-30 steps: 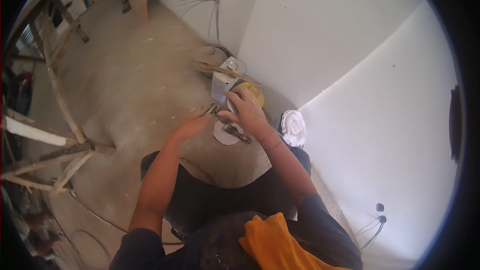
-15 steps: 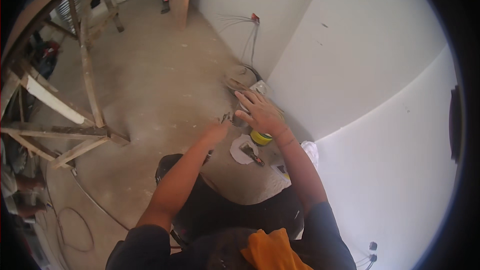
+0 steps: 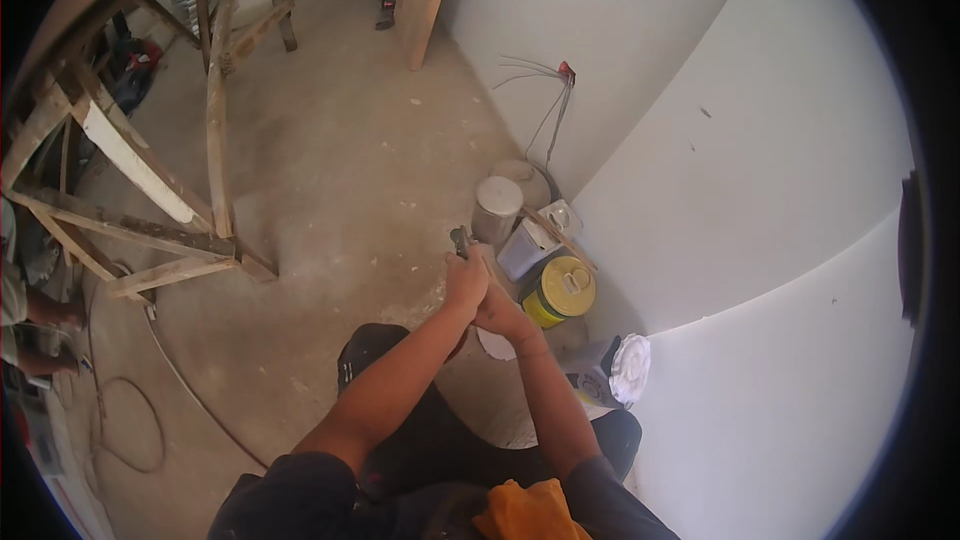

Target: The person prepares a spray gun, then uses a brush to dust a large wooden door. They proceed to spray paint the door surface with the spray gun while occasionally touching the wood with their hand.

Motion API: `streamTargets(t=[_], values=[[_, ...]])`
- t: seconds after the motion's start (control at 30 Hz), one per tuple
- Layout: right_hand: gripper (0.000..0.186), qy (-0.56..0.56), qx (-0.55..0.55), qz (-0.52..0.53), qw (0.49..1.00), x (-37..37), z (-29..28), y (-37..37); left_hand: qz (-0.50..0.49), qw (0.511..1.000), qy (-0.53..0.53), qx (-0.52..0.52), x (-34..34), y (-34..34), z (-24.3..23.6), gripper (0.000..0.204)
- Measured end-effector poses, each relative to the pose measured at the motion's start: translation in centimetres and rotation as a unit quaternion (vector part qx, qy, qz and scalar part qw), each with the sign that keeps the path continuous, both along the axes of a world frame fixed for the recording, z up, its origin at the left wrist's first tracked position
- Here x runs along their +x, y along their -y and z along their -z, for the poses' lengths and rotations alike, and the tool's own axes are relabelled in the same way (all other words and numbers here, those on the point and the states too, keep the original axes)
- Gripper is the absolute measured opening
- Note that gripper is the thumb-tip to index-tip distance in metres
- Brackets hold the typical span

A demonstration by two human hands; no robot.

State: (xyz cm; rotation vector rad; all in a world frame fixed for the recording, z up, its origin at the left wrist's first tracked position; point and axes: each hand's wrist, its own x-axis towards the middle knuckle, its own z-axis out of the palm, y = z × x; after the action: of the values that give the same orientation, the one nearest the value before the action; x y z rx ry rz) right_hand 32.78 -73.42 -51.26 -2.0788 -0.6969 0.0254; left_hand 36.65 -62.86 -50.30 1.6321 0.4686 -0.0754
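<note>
Both my hands are together in front of me, above the concrete floor. My left hand (image 3: 465, 283) is closed around a small dark tool (image 3: 459, 238) whose upper end sticks out past the fingers; its exact kind is too small to tell. Pressed against it is my right hand (image 3: 500, 311), its fingers mostly hidden behind the left. Below the hands, a white round flat piece (image 3: 495, 343) shows in part. Just right of them stands a can with a yellow lid (image 3: 568, 285), beside a white rectangular container (image 3: 528, 248) and a grey cylinder with a pale lid (image 3: 498, 198).
A thin stick (image 3: 560, 238) leans across the containers. Nearer, a grey container topped with white plastic (image 3: 628, 370) touches the white wall (image 3: 760, 170). Wires hang from a red wall box (image 3: 567, 70). Left are a wooden trestle (image 3: 220, 130), a hose (image 3: 200, 410) and another person's feet (image 3: 55, 315).
My right hand has gone from raised with fingers spread to pressed against my left hand. The view has shifted, and the containers on the right show more fully.
</note>
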Motion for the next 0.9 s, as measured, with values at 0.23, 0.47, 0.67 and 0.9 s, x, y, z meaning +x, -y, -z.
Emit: streamTargets(t=[0.23,0.47,0.67,0.9], values=[[0.094,0.023,0.128,0.116,0.985,1.2,-3.9,-3.2,0.125,0.977,0.061,0.164,-2.3,-2.6,-6.5,0.078],[0.081,-0.138,0.404,0.103,0.898,2.3,-4.7,-4.8,0.001,0.936,0.25,0.25,-3.9,-1.7,-7.3,0.084],[0.067,0.027,0.265,0.19,0.945,2.5,-6.4,-5.6,-0.027,0.908,0.353,0.224,-3.7,-1.9,-7.8,0.082],[0.068,0.168,0.225,0.085,0.956,1.9,-7.5,-4.3,-0.014,0.905,0.376,0.197,-3.7,-1.8,-7.4,0.086]])
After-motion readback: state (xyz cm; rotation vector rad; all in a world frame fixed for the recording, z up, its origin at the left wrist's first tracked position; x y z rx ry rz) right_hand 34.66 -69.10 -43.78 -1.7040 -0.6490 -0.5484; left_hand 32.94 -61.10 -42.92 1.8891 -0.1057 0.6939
